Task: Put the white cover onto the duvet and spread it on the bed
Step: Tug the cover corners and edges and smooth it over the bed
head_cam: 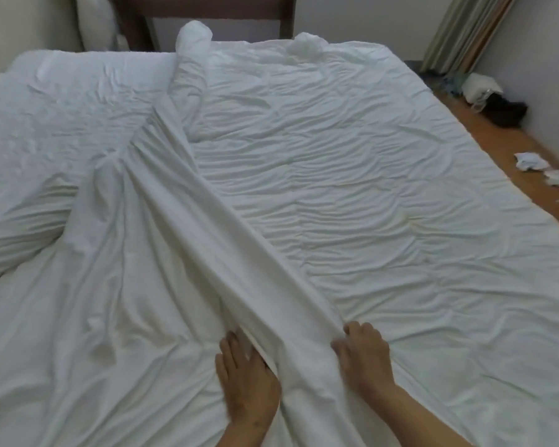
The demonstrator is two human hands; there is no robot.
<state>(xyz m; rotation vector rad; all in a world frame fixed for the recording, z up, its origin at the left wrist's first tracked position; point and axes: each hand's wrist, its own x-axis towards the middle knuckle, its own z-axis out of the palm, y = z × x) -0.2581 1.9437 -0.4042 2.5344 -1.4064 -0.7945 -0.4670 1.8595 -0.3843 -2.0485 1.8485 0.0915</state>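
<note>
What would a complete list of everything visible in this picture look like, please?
duvet cover: one, white, wrinkled, spread over the right of the bed
raised fold: one, white, running diagonally from the hands towards the headboard
mattress sheet: one, white, bare at left
pillow: one, white, upright against the far left wall
headboard: one, dark brown, far end
curtain: one, greenish beige, far right corner
floor: wooden, orange-brown, right
floor clutter: several, white and black, by the right wall
left hand: one, grip on the fold
right hand: one, grip on the fold's other side
</note>
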